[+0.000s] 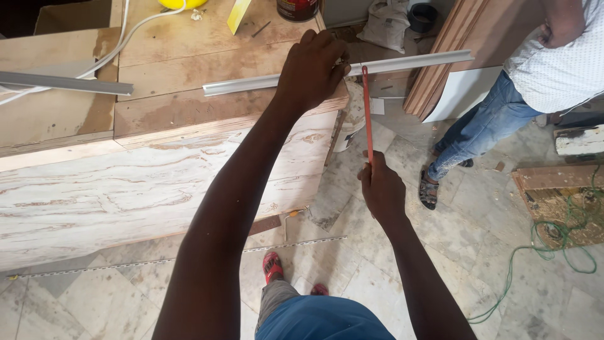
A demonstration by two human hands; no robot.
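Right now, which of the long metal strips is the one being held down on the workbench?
The aluminium strip that overhangs the bench corner: the left hand presses on it while the right hand holds a red saw against it. The grey strip lies untouched at the far left.

We saw a big wooden workbench [157, 182] made of worn plywood boards. On its top lay a long silver metal strip [251, 83] that stuck out past the right edge. A second grey metal bar [63, 83] lay at the left. A white cable [107, 56], a yellow thing [182, 3] and a dark tin [297, 9] sat at the far side. Below was a tiled floor [478, 239]. On it lay a thin metal rail with holes [189, 257], a green cord [553, 252] and some wood pieces [553, 201].
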